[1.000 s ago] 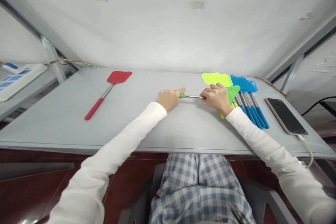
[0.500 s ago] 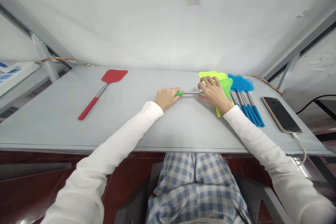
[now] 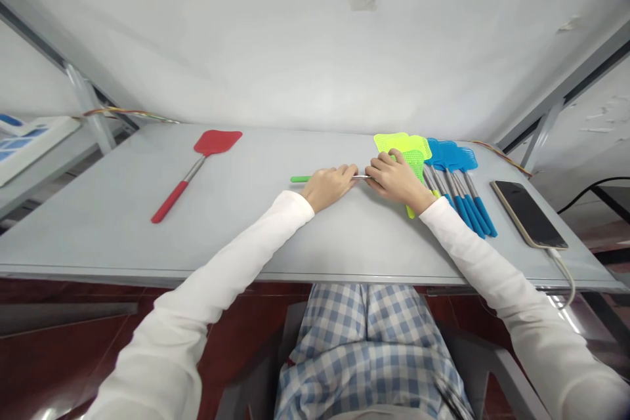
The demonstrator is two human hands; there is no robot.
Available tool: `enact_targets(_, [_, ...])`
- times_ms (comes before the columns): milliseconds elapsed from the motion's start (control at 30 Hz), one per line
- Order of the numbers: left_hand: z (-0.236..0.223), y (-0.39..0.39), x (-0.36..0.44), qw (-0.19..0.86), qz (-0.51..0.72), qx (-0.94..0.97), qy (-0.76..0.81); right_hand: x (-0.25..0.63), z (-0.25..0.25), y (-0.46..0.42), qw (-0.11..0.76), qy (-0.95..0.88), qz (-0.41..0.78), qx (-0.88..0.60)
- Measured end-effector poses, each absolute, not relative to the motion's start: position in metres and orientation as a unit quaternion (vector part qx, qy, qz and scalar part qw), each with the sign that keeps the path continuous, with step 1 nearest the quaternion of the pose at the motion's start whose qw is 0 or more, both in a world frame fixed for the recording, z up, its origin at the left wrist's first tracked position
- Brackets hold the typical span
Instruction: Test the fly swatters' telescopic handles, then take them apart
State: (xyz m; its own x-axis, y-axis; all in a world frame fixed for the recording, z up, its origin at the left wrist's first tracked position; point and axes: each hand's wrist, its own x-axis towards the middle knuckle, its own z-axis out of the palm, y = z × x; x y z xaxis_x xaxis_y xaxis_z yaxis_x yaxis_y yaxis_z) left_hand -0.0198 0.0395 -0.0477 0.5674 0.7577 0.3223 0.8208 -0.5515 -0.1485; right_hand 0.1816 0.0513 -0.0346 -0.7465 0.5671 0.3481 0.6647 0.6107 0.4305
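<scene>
A green fly swatter [image 3: 416, 163] lies across the grey table [image 3: 98, 223], its green handle end [image 3: 299, 179] sticking out to the left. My left hand [image 3: 329, 186] is closed round its metal shaft. Right beside it, my right hand [image 3: 394, 178] pinches the same shaft close to the mesh head. The two hands nearly touch. Behind the right hand lie yellow-green swatters [image 3: 394, 142] and several blue swatters [image 3: 455, 161] with blue handles.
A red fly swatter [image 3: 194, 170] lies alone at the table's left. A phone [image 3: 527, 213] with a cable rests at the right edge. A white device [image 3: 22, 138] sits on a shelf at the far left. My checked lap is below the table edge.
My left hand has slid right along the swatter's shaft toward my right hand, baring the green handle end on its left. My right hand's fingers have come down from the head onto the shaft.
</scene>
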Motion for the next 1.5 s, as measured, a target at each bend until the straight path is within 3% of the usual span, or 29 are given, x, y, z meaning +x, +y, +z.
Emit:
enact_targets(267, [-0.044, 0.041, -0.023, 0.107, -0.045, -0.881, -0.459, 0.18, -0.037, 0.052, 0.093, -0.893, -0.287, -0.335])
enact_targets(567, [-0.025, 0.05, -0.041, -0.099, -0.074, -0.881, -0.457, 0.182, -0.035, 0.057, 0.153, -0.862, -0.356, -0.328])
enact_targets(733, [-0.018, 0.057, -0.062, -0.147, -0.091, -0.863, -0.475, 0.204, -0.036, 0.07, 0.154, -0.84, -0.383, -0.353])
enact_targets(867, [-0.018, 0.069, -0.088, -0.118, -0.104, -0.841, -0.517, 0.236, -0.035, 0.087, 0.162, -0.808, -0.418, -0.383])
enact_targets(1067, [-0.022, 0.076, -0.102, -0.026, -0.12, -0.839, -0.53, 0.237, -0.027, 0.081, 0.141, -0.804, -0.37, -0.443])
enact_targets(1500, [-0.043, 0.049, -0.042, 0.07, -0.166, -0.859, -0.48, 0.177, -0.025, 0.045, 0.153, -0.822, -0.286, -0.467])
